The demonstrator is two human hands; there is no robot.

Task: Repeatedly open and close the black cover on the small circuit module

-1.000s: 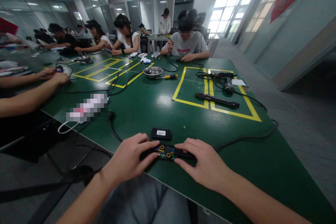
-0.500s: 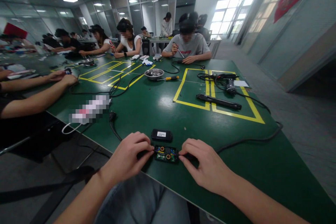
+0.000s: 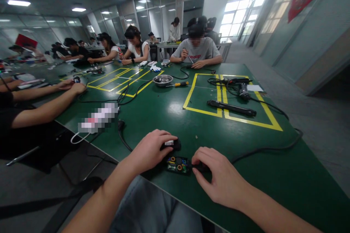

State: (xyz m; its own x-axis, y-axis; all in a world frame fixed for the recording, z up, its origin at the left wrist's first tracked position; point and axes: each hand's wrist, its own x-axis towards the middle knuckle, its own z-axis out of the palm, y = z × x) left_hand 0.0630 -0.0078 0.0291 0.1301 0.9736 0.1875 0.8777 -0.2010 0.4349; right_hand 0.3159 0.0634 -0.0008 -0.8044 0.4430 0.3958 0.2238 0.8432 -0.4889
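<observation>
A small open black housing [image 3: 178, 170] lies near the table's front edge, a green circuit board with copper coils showing inside. Just behind it is a black cover [image 3: 176, 145] with a white label. My left hand [image 3: 153, 150] has its thumb and fingers around the cover's left part, hiding that end. With thumb and forefinger, my right hand [image 3: 212, 171] pinches the black cable [image 3: 201, 166] where it enters the housing's right end. Part of that cable is behind my fingers.
Farther back are a metal bowl [image 3: 163, 80], a yellow-handled screwdriver [image 3: 180, 84], and a long black tool [image 3: 231, 108] by the yellow tape. Left of my hands lie a plug [image 3: 120, 125] and a blurred white power strip [image 3: 100, 117]. Another person's arms [image 3: 51, 107] reach in from the left.
My left hand has left the housing's left end and moved up and right onto the labelled cover. My right hand stays at the right cable. The view has shifted slightly.
</observation>
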